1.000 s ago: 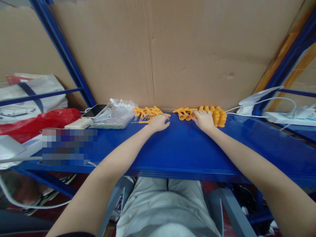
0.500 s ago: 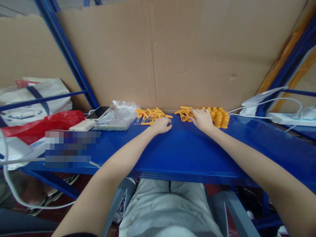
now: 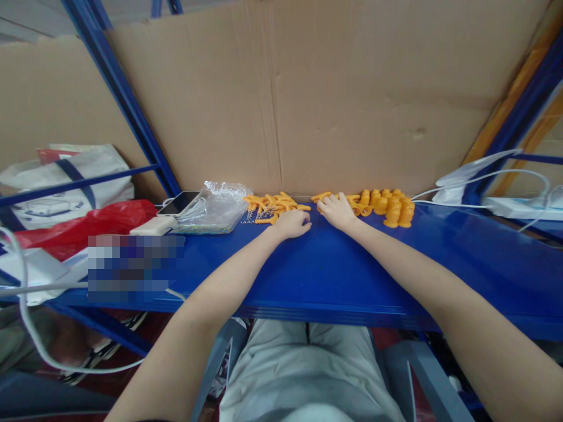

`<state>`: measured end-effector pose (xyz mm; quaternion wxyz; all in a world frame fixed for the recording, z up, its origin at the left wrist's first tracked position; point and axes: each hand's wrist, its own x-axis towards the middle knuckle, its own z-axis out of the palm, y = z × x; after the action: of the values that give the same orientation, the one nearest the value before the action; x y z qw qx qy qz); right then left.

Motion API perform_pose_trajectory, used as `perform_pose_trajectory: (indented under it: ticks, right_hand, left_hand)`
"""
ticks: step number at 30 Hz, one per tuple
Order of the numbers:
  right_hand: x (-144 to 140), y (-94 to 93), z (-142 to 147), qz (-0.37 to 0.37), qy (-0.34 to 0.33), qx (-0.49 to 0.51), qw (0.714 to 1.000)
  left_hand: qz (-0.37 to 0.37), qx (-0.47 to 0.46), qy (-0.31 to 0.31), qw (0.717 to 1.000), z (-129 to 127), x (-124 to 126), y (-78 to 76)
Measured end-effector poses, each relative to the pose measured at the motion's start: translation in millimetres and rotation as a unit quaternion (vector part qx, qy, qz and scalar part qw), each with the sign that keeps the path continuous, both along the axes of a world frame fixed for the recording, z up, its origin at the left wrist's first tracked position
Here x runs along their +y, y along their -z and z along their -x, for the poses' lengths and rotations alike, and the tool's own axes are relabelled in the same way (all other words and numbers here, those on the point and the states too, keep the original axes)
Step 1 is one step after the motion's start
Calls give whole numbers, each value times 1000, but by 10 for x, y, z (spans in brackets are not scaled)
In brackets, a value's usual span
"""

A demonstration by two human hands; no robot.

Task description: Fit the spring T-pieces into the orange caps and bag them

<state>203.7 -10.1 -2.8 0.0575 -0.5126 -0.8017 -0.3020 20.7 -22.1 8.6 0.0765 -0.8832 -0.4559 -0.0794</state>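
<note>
Head view, near to far: our forearms reach across the blue table [image 3: 308, 275]. Left hand [image 3: 294, 223] rests palm down, grip released, beside the loose orange pieces [image 3: 272, 205]. Right hand [image 3: 336, 210] covers scattered pieces; we cannot tell its grip. We judge sorting is underway; the next pick needs a fingertip pinch. Standing orange pieces [image 3: 393, 208] sit beyond. No writing is legible.

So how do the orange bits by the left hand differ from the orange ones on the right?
The left pile is thin sticks lying flat and jumbled; the right group is stubby pieces, mostly upright and close together. The left hand rests at the left pile's edge; the right hand is beside the right group, on loose flat pieces. Both are orange, on the blue shelf.
</note>
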Motion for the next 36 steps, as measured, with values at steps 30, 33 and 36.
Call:
perform_pose_trajectory:
  ticks: [30,33,36]
  right_hand:
    - [-388,-407,-1025,76,317,147,934]
    - [-289,-341,-1280,81,316,148,934]
    - [-203,-269,-1416,106,293,139,940]
  left_hand:
    - [9,17,-3,1000,-9,-38,-28]
    - [10,19,-3,1000,-8,-38,-29]
    - [11,23,0,1000,-7,-32,-27]
